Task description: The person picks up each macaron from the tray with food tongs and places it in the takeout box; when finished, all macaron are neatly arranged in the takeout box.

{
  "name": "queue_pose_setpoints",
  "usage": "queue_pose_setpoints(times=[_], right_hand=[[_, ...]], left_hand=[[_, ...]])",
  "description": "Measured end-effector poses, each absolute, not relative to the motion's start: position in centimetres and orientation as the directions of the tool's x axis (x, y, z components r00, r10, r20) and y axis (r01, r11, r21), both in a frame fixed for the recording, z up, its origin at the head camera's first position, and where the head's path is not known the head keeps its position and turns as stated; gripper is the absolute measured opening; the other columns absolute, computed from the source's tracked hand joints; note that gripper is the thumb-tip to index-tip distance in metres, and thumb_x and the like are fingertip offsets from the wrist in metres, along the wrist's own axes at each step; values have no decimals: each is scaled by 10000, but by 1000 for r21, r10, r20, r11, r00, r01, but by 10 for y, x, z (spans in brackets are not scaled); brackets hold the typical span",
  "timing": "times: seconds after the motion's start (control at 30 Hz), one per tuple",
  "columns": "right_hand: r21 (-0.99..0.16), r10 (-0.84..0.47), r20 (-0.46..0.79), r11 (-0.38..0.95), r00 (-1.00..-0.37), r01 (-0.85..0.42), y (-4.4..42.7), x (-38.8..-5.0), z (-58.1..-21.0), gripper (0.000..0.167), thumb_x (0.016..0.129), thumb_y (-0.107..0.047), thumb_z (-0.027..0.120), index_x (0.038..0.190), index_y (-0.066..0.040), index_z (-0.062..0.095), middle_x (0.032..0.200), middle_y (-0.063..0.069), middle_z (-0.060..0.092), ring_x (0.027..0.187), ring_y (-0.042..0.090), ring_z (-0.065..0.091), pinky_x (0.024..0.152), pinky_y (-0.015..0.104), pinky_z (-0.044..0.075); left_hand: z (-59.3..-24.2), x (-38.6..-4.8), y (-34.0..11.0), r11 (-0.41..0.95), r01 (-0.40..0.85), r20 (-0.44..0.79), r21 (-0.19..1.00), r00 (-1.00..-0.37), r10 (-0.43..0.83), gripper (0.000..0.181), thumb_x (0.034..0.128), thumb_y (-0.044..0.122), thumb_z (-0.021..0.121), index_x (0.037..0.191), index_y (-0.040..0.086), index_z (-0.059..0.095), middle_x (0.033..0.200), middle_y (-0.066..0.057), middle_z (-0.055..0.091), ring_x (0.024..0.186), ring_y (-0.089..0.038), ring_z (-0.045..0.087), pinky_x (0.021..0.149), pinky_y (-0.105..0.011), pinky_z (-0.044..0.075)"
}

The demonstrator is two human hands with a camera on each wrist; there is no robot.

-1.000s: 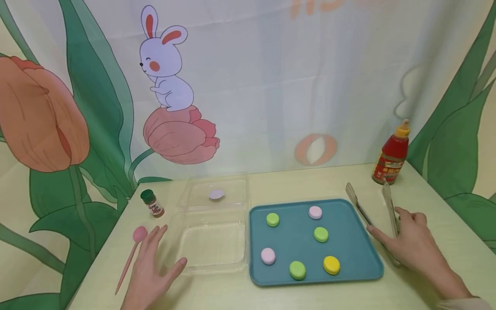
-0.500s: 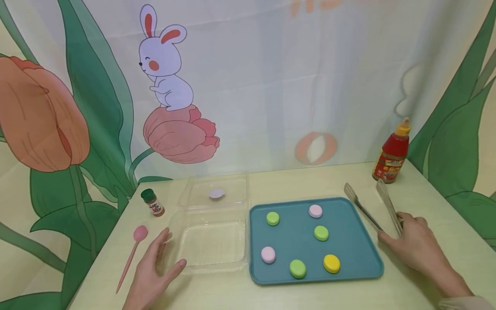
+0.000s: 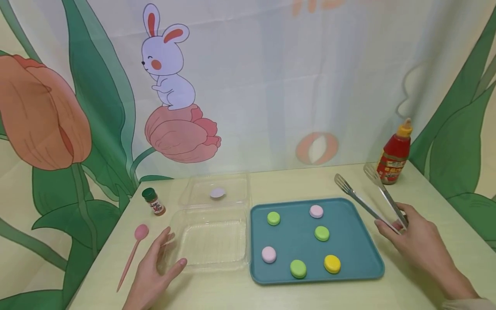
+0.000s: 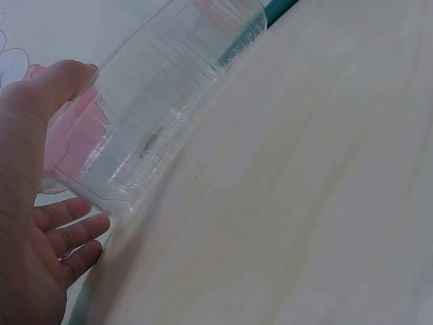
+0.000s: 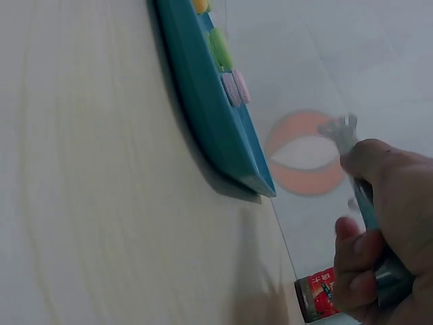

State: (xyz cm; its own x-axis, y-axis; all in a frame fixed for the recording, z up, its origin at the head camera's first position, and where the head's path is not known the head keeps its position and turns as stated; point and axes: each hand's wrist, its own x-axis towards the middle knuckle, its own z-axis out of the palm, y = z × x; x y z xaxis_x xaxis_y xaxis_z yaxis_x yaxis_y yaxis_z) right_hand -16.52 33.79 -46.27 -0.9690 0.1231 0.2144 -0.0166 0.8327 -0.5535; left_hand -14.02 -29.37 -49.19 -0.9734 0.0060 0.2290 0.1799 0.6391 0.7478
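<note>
My right hand (image 3: pixel 420 239) grips the metal tongs (image 3: pixel 362 200), lifted off the table with both arms spread, right of the blue-green tray (image 3: pixel 348 239). The right wrist view shows the fingers and thumb around the tongs (image 5: pixel 365 203). On the tray lie several toy macarons: a yellow macaron (image 3: pixel 332 264), pink ones and green ones. My left hand (image 3: pixel 153 271) lies at the left front corner of the clear plastic box (image 3: pixel 213 245), thumb and fingers spread apart. In the left wrist view its fingers (image 4: pixel 74 233) look relaxed beside the box wall; firm contact cannot be told.
Behind the box lies its hinged lid (image 3: pixel 193 193) with a pale label-like oval. To the left are a green-capped spice jar (image 3: pixel 153 201) and a pink spoon (image 3: pixel 135 254). A red sauce bottle (image 3: pixel 394 155) stands at the back right, just beyond the tongs. A printed curtain (image 3: pixel 263 86) hangs behind.
My right hand has closed around the tongs and raised them off the table, the tips shifting left and up. My left hand has moved slightly right to the box edge.
</note>
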Motion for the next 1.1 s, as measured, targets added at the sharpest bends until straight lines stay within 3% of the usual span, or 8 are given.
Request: queue_pose_setpoints(times=[0.13, 0.33, 0.53, 0.73, 1.1], right_hand=[[-566, 76, 216, 822, -973, -61, 331, -163, -461, 829, 1040, -523, 780, 1540, 61, 470, 814, 36, 606, 662, 163, 521, 521, 286, 384], [-548, -90, 173, 819, -981, -172, 324, -162, -462, 704, 1089, -390, 751, 1570, 37, 467, 820, -3, 586, 676, 105, 517, 557, 261, 413], [-517, -174, 121, 830, -977, -211, 317, -162, -463, 512, 1104, -374, 727, 1439, -6, 606, 822, -41, 574, 771, 125, 556, 627, 265, 429], [-489, -206, 86, 844, -975, -222, 312, -160, -463, 387, 1105, -395, 719, 1321, -77, 675, 765, -79, 537, 744, 113, 541, 638, 272, 414], [-432, -216, -28, 883, -976, -183, 310, -166, -460, 480, 1098, -512, 688, 1244, -54, 678, 789, -39, 553, 746, 144, 554, 632, 300, 440]], left_hand=[[-492, -141, -293, 638, 163, 207, 753, -978, 5, 959, 991, 360, 878, 1746, 153, 325, 1637, -174, 567, 1478, -399, 596, 1098, 26, 266], [-491, -141, -294, 637, 151, 192, 756, -981, 6, 971, 989, 375, 879, 1751, 166, 315, 1643, -174, 562, 1485, -397, 592, 1100, 23, 265], [-492, -140, -294, 637, 147, 188, 757, -982, 3, 972, 989, 372, 880, 1751, 167, 313, 1641, -169, 566, 1480, -386, 598, 1098, 23, 265], [-491, -141, -294, 633, 144, 181, 760, -983, 6, 973, 992, 381, 876, 1754, 179, 305, 1643, -170, 562, 1485, -393, 594, 1097, 23, 262], [-493, -139, -295, 611, 182, 215, 770, -976, 21, 964, 994, 317, 879, 1756, 186, 304, 1621, -165, 575, 1462, -377, 615, 1115, 16, 280]])
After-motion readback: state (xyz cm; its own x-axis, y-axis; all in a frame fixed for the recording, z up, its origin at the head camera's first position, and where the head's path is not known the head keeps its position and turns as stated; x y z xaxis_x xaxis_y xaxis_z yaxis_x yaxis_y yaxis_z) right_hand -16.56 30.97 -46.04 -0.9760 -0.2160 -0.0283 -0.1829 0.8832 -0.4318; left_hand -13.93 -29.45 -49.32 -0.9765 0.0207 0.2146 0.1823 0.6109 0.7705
